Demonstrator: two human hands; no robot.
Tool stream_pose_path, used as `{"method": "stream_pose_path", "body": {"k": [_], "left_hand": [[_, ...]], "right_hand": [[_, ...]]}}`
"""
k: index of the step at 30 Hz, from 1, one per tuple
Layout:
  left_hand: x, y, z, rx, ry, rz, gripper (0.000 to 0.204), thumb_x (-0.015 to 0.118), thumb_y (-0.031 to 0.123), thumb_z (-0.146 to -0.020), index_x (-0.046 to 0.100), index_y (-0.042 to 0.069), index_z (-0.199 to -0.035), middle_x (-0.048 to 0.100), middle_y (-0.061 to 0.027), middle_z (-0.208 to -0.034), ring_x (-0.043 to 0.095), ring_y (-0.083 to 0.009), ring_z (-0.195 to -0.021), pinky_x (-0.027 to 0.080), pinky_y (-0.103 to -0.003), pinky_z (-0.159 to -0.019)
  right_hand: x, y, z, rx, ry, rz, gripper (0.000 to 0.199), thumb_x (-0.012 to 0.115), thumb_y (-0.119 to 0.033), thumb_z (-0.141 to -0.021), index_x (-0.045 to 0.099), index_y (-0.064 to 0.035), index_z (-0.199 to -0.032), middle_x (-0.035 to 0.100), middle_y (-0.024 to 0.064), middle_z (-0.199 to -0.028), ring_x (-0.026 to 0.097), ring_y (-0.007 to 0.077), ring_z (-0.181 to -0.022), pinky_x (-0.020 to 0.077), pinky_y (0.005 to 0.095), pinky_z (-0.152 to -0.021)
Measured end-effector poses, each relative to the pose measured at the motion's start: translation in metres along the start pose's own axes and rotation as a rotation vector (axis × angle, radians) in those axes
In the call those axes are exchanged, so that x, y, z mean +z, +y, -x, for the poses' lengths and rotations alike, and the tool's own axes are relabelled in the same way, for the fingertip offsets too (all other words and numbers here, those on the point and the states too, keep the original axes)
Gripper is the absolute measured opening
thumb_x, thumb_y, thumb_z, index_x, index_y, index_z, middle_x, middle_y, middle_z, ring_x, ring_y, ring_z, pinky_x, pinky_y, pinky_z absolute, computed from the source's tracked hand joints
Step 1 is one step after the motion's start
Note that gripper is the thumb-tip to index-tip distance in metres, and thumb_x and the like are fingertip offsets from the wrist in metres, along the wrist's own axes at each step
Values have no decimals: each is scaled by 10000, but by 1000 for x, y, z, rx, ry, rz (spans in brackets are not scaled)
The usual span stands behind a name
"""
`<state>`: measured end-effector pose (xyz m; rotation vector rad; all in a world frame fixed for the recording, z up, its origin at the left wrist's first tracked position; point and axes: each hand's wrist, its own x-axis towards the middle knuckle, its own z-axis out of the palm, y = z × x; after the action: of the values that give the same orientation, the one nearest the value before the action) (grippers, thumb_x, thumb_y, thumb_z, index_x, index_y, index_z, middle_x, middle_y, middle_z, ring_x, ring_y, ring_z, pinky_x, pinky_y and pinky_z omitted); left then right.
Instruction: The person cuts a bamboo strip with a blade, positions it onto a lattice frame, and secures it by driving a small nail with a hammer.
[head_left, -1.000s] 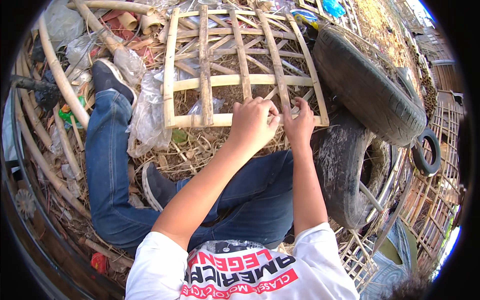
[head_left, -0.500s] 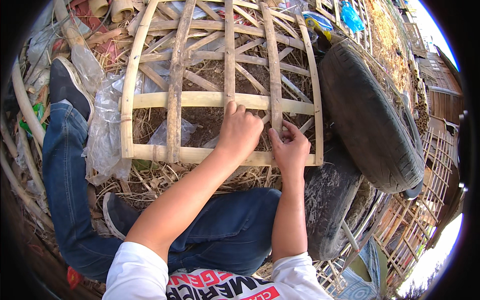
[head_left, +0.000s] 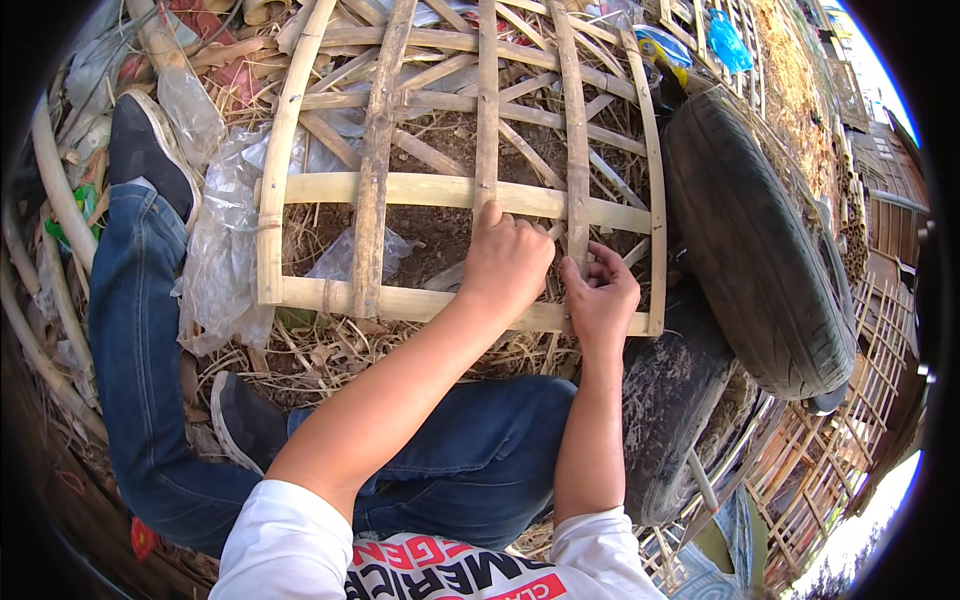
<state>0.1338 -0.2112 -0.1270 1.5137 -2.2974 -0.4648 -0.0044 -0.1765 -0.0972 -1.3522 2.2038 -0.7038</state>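
Bamboo lattice frame (head_left: pixel 470 190): lies flat on straw-littered ground in front of the seated person, just beside a black tyre (head_left: pixel 750 230). Long slats and cross slats are in place across most of it. Work in hand, at a judgement: the lower right joint. Left hand (head_left: pixel 505 265) presses on it, fingers curled; right hand (head_left: pixel 600 295) pinches something thin there, possibly a tie, too small to tell. Clear plastic sheeting (head_left: pixel 215 270) lies under the left edge.

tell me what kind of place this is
Probably an outdoor yard workshop for bamboo craft: both hands work on a bamboo lattice frame lying on straw-strewn dirt, old tyres sit beside it, and more finished lattice panels are stacked nearby.
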Motion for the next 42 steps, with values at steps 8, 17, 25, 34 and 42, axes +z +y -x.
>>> {"method": "stream_pose_path", "body": {"k": [8, 17, 25, 34, 42], "left_hand": [[0, 2, 0, -10, 33, -44, 73, 645, 92, -775, 675, 83, -709, 661, -63, -638, 656, -175, -638, 371, -364, -898], [2, 2, 0, -28, 11, -65, 78, 638, 99, -794, 696, 63, -756, 675, -79, -679, 657, -213, -699, 391, -377, -882], [-3, -4, 4, 12, -30, -20, 212, 740, 229, -779, 678, 33, -829, 686, -110, -778, 637, -257, -873, 407, -376, -869], [-22, 5, 5, 70, -48, 64, 327, 775, 262, -780, 667, 4, -949, 697, -152, -900, 607, -304, -1015, 402, -419, -956], [-113, -33, 99, -31, 204, 103, 447, 764, 159, -794, 609, 39, -1196, 573, -196, -1194, 530, -377, -1178, 406, -462, -1029]], "right_hand": [[0, 0, 0, -14, 8, 16, 411, 797, -153, -758, 686, 25, -1111, 643, 20, -685, 520, 71, -607, 468, 248, -601], [-1, -2, 1, -9, -13, -20, 419, 798, -153, -757, 684, 24, -1119, 653, 25, -697, 525, 69, -616, 469, 248, -605], [-1, -1, 2, -37, 6, 5, 417, 802, -163, -761, 687, 37, -1108, 662, 59, -711, 557, 87, -617, 489, 258, -614], [-13, 0, 7, -118, 132, 17, 473, 813, -207, -773, 665, 38, -1150, 697, 144, -866, 634, 223, -729, 520, 332, -710], [-114, 61, 166, -143, 450, -153, 256, 706, -5, -816, 661, -10, -1068, 651, 69, -897, 593, 145, -731, 474, 272, -685]]}}
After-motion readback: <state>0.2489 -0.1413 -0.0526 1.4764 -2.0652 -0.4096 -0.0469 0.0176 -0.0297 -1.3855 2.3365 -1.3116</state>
